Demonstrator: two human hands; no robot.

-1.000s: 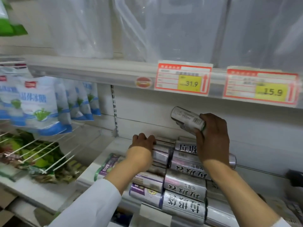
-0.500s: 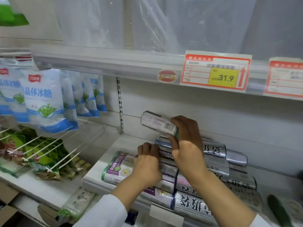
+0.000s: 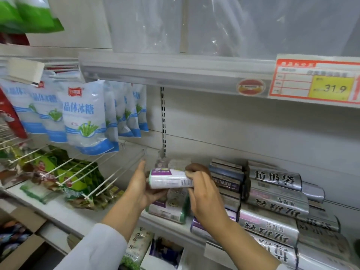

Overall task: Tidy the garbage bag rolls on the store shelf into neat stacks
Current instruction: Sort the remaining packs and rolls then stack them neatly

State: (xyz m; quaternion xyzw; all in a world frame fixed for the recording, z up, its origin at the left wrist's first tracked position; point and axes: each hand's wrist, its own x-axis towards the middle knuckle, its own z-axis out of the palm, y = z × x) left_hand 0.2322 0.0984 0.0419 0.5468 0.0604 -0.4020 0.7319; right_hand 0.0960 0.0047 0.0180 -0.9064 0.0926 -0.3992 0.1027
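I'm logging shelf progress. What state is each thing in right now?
White roll: off the shelf, lying sideways, held at both ends.
Left hand: cups the roll's left end.
Right hand: grips the roll's right end.
Green-edged roll: lying on the shelf below the white roll.
Silver rolls: stacked in layers.
Sugar bags: hanging.
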